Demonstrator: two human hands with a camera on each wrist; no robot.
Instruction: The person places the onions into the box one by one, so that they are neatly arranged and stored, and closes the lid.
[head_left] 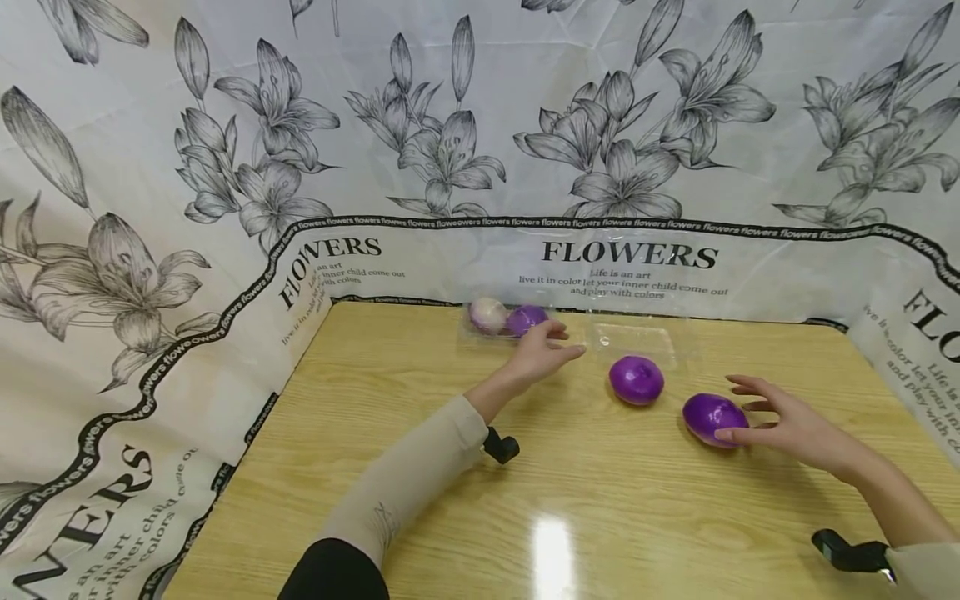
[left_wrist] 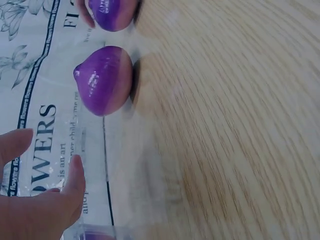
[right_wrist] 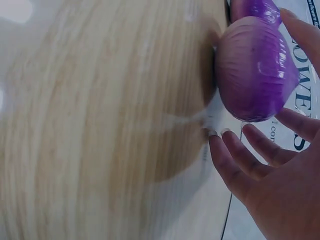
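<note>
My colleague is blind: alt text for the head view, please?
A person's right hand touches a purple onion on a wooden table; a second onion sits nearby. The left hand is near a clear tray holding two more onions.

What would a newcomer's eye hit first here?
Probably two glossy purple onions in the head view: the left onion right of centre on the wooden table, the right onion farther right and nearer the camera, with the right hand at it. Next, the white backdrop behind the table, with large line-drawn flowers and bold FLOWERS lettering.
</note>
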